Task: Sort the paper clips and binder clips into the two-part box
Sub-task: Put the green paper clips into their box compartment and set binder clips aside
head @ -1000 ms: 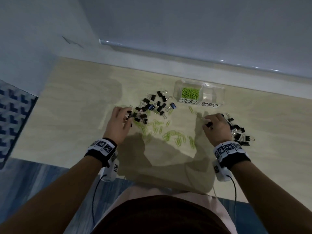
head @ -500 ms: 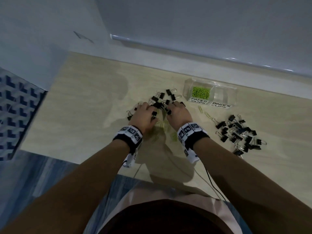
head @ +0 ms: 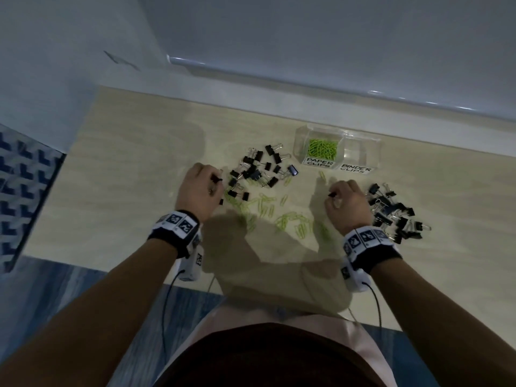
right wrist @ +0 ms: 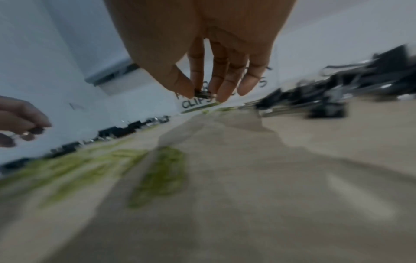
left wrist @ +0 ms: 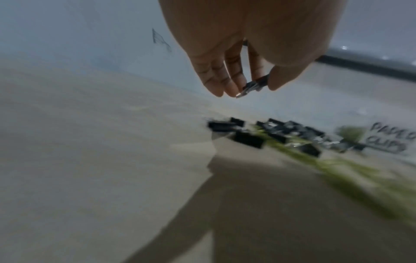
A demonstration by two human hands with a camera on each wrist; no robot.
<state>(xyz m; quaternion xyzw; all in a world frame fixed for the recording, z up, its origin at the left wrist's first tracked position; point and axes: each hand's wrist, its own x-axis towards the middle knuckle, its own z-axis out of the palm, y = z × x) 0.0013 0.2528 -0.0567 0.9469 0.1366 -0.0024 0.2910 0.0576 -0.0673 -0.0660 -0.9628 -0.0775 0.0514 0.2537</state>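
Left hand (head: 198,190) fingers (left wrist: 234,78) pinch a binder clip (left wrist: 253,87), right hand (head: 346,206) fingers (right wrist: 225,81) pinch another clip (right wrist: 203,94); box (head: 363,152) beyond right fingertips, loose paper clips (head: 290,222) on worktop (head: 125,196) between hands.

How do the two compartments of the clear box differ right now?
The paper clips compartment holds a heap of green paper clips; the binder clips compartment looks empty. The first lies on the left side of the box, the second on the right. Both have clear walls and a white handwritten label in front.
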